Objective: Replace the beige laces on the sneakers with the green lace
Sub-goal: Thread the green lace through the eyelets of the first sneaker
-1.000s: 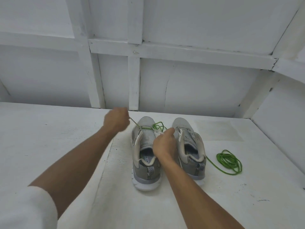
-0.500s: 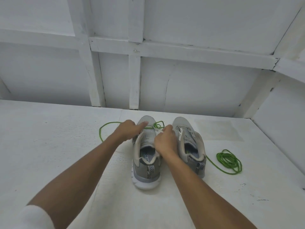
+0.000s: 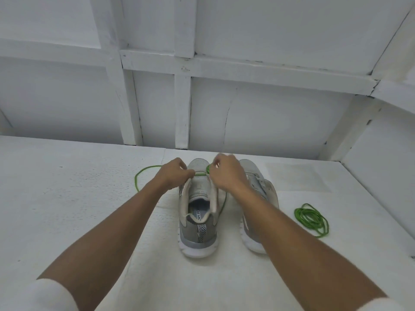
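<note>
Two grey sneakers stand side by side, heels toward me, on the white surface. The left sneaker (image 3: 197, 218) has a green lace (image 3: 138, 179) threaded across its front eyelets; one end loops out to the left on the surface. My left hand (image 3: 174, 176) pinches this lace at the shoe's left eyelet row. My right hand (image 3: 226, 173) pinches the lace at the right eyelet row, fingers curled. The right sneaker (image 3: 258, 185) keeps its beige lace and is partly hidden by my right forearm. A second green lace (image 3: 312, 219) lies coiled to the right.
A white panelled wall (image 3: 202, 108) with wooden battens rises just behind the shoes. A side wall (image 3: 381, 153) closes the right. The white surface (image 3: 67, 198) stretches to the left and toward me.
My left hand swung from out at the left in to the shoe's eyelets, leaving a slack green loop on the surface. My right hand moved forward toward the toe end.
</note>
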Available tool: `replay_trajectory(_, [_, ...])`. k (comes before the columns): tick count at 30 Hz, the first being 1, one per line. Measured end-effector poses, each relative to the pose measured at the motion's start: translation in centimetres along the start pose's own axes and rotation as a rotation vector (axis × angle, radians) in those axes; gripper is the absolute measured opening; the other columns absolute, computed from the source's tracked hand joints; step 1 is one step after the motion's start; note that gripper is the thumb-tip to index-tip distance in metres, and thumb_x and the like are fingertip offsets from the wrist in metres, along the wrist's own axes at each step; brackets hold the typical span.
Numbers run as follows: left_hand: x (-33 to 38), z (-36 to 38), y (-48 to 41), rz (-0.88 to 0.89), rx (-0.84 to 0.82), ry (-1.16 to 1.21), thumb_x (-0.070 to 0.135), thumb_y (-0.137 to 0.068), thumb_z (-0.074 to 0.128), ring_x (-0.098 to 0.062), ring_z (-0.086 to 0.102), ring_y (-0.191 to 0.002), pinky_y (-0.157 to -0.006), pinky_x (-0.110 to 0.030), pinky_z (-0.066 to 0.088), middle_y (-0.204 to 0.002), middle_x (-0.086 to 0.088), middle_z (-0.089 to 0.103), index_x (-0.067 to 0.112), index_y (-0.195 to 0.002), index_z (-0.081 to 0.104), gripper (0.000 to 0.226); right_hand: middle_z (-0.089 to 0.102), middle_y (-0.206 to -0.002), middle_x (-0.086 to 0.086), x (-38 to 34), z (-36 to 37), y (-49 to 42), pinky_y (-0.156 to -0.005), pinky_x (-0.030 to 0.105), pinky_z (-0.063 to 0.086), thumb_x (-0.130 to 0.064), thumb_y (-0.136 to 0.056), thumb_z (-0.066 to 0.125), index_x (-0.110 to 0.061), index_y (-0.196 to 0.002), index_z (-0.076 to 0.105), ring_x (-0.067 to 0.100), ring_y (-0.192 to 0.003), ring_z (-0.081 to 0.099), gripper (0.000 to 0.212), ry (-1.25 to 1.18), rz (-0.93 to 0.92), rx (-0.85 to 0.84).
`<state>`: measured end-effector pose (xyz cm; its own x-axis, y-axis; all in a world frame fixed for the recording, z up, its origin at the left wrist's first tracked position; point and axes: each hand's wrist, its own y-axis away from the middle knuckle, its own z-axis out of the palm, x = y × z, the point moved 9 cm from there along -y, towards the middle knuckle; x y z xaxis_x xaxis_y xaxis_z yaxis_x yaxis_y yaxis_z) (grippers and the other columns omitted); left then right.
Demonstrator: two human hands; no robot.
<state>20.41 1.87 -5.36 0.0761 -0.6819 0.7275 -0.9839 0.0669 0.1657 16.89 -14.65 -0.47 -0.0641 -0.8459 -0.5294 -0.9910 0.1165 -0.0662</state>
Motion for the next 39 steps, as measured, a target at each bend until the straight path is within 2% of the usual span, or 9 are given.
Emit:
replay_trajectory(4, [-0.3,1.0,0.3,-0.022,-0.017,0.120,0.034,-0.087,0.057,-0.013,0.047,-0.061,-0.047,-0.021,0.034,-0.079,-0.001,0.055,0.021,-0.113,0.061,0.029,0.050,-0.140,0.003,-1.5,1.3,-2.7,-0.103,0.030,0.037,-0.001,-0.091,0.045,-0.026,-0.128,0.060,0.023,-0.127,0.045,0.047,0.207,-0.245,-0.277])
replay_trajectory(7, [-0.8,1.5,0.2,-0.043,0.001,0.168,0.035,-0.087,0.057,-0.013,0.046,-0.061,-0.048,-0.021,0.034,-0.079,-0.001,0.055,0.021,-0.111,0.063,0.029,0.061,-0.128,0.001,-0.2,2.7,-3.4,-0.097,0.030,0.045,-0.007,-0.089,0.058,-0.027,-0.119,0.066,0.020,-0.114,0.056,0.036,0.281,-0.211,-0.428])
replay_trajectory(11, [-1.1,1.6,0.0,-0.041,0.021,0.196,0.036,-0.087,0.057,-0.014,0.046,-0.063,-0.050,-0.021,0.035,-0.083,-0.001,0.055,0.022,-0.109,0.063,0.027,0.063,-0.095,0.002,0.6,1.9,-3.9,-0.074,0.029,0.048,-0.018,-0.086,0.067,-0.021,-0.084,0.062,0.023,-0.089,0.059,0.007,0.310,-0.165,-0.341])
replay_trajectory(15, [-1.1,1.7,0.0,-0.036,0.017,0.214,0.035,-0.087,0.058,-0.013,0.045,-0.063,-0.048,-0.021,0.034,-0.085,-0.001,0.055,0.021,-0.110,0.064,0.027,0.052,-0.097,0.004,1.1,-1.9,-4.1,-0.070,0.031,0.046,-0.014,-0.087,0.055,-0.012,-0.099,0.061,0.027,-0.088,0.056,0.014,0.505,-0.063,-0.166])
replay_trajectory(20, [-1.2,1.7,0.2,-0.045,0.036,0.223,0.034,-0.086,0.058,-0.013,0.044,-0.061,-0.047,-0.019,0.032,-0.080,-0.001,0.055,0.021,-0.108,0.064,0.027,0.054,-0.089,0.003,0.8,-5.5,-4.2,-0.065,0.029,0.039,-0.014,-0.084,0.051,-0.013,-0.083,0.053,0.025,-0.077,0.052,0.003,0.524,0.077,0.024])
replay_trajectory(23, [-1.3,1.7,0.2,-0.050,0.033,0.229,0.034,-0.086,0.058,-0.013,0.044,-0.060,-0.047,-0.020,0.033,-0.076,0.000,0.054,0.021,-0.109,0.064,0.027,0.059,-0.108,0.005,0.8,-3.9,-4.0,-0.068,0.030,0.042,-0.008,-0.083,0.052,-0.014,-0.094,0.059,0.026,-0.087,0.056,0.014,0.583,0.033,-0.050])
replay_trajectory(28, [-1.2,1.7,0.2,-0.060,0.039,0.226,0.035,-0.086,0.058,-0.013,0.043,-0.063,-0.048,-0.021,0.033,-0.077,-0.001,0.052,0.021,-0.110,0.064,0.028,0.031,-0.154,-0.002,-1.4,2.4,-3.5,-0.107,0.044,0.037,-0.010,-0.089,0.056,-0.033,-0.132,0.056,0.027,-0.136,0.035,0.049,0.469,-0.335,-0.305])
replay_trajectory(34, [-1.4,1.7,0.2,-0.055,0.037,0.225,0.037,-0.087,0.057,-0.014,0.046,-0.065,-0.049,-0.021,0.035,-0.083,-0.002,0.055,0.021,-0.110,0.064,0.029,0.063,-0.105,0.008,0.9,1.1,-5.1,-0.074,0.032,0.052,-0.009,-0.088,0.056,-0.015,-0.097,0.070,0.029,-0.094,0.063,0.018,0.377,-0.178,-0.203])
replay_trajectory(39, [-1.5,1.8,0.2,-0.063,0.037,0.238,0.036,-0.087,0.058,-0.017,0.046,-0.072,-0.048,-0.022,0.035,-0.099,-0.014,0.063,0.020,-0.110,0.064,0.029,0.066,-0.098,0.016,2.3,-3.9,-6.4,-0.073,0.036,0.058,0.011,-0.079,0.062,-0.006,-0.095,0.071,0.030,-0.082,0.068,0.025,0.127,-0.011,-0.023])
